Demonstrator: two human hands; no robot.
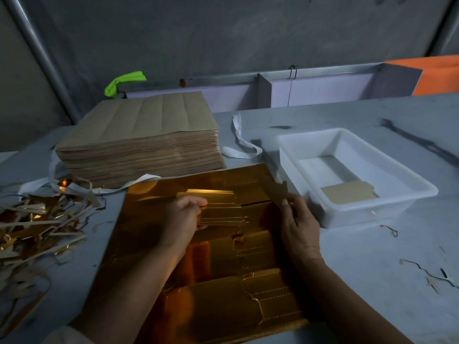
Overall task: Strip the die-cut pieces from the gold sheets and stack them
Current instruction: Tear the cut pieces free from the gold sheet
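Head view, dim light. Gold sheet (216,264) flat on the table (372,274), near centre, shiny side up, cut outlines and dotted lines across it. Left hand (182,219) above the middle of the sheet, fingers curled, gripping a small stack of gold pieces (221,209) by its left end, stack held just over the sheet. Right hand (298,227) to the right of that stack, thumb and fingers pinching a raised piece (275,191) at the far right part of the sheet; outline of that piece hard to make out in the shadow.

White tray (422,192) on the table just right of the sheet, one flat cut piece (350,192) lying brown side up in its near part. Tall pile of brown-backed sheets (141,140) at far left, just beyond the far edge of the gold sheet. White strap (239,139) looped on the table between pile and tray. Heap of gold and brown scraps (32,227) at the left, beside the sheet. Thin trimmings (427,271) scattered on the table at near right. Green cloth (124,81) behind the pile, orange board (439,73) at far right.
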